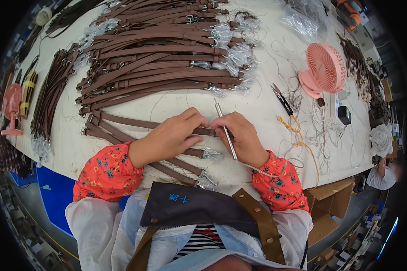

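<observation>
Brown leather strap (135, 123) lies flat on the white table (257, 113), its end pinched by the left hand (167, 137) while the right hand (242, 137) grips a thin metal rod (225, 128), which could slip and scratch the leather.

A pink desk fan (324, 67) stands at the table's (176, 101) right side. Black snips (282, 99) lie just left of it, amid loose threads (314, 128). An orange cord (294, 131) curls below the snips. A large strap pile (163, 54) covers the table's far middle. A dark strap bundle (49, 97) lies at the left. A cardboard box (330, 201) stands beside the table, lower right. A second pink fan (11, 106) sits at the far left.
</observation>
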### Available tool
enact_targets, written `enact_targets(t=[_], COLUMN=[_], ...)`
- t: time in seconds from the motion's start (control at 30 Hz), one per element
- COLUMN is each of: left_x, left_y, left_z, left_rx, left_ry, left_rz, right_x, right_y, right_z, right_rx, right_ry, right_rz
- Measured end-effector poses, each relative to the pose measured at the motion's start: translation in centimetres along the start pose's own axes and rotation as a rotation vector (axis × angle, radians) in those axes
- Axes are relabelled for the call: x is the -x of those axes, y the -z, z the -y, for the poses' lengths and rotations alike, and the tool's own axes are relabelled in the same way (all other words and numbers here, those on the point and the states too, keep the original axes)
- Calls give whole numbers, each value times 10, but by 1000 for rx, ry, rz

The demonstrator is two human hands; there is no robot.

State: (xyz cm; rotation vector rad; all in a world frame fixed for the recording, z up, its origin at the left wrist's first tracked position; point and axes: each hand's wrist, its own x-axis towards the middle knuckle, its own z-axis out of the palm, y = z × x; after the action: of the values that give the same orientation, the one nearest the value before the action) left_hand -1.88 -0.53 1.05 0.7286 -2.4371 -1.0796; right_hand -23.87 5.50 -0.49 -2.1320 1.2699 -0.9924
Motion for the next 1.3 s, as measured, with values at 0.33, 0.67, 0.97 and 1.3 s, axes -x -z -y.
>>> enact_targets(t=[0.33, 0.67, 0.97, 1.3], left_x=[-10, -8, -6, -3], left_y=[-9, -15, -2, 4], left_z=[7, 6, 13, 13], left_rx=[70, 173, 356, 387], left_ry=[86, 120, 294, 298], left_rz=[76, -49, 10, 70], right_x=[27, 8, 15, 16], right_y=[48, 32, 10, 7], right_z=[-19, 17, 10, 12], right_rx=[166, -790, -757, -740], right_ry=[3, -312, -539, -533], right_rz=[147, -264, -55, -57])
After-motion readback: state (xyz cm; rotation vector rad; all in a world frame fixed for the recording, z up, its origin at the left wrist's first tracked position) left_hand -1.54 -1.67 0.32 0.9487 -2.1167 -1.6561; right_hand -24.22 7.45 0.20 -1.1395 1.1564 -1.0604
